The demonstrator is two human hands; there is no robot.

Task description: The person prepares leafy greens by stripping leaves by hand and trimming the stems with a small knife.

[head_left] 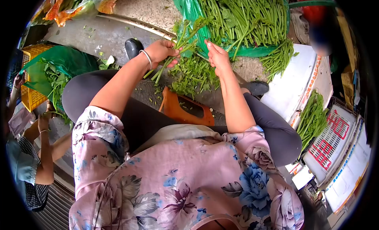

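My left hand (160, 52), with a bangle at its wrist, is closed around a small bunch of leafy green stalks (185, 39). The leafy ends point up and away, while the cut ends stick out below the fingers. Facing it across a short gap, my right hand (218, 58) has its thumb and fingertips pinched together; whether anything small is between them I cannot make out. Below and between both hands lies a loose pile of torn green leaves (193, 76) on the ground. Just beyond my right hand, a large heap of green stalks (248, 22) rests on a green plastic bag (185, 4).
An orange plastic stool (173, 107) stands between my legs. On the left are a yellow crate (33, 78) with a green bag of greens (59, 64) and another person's arm (45, 151). White foam boxes (284, 82) and more stalks (314, 119) are at right.
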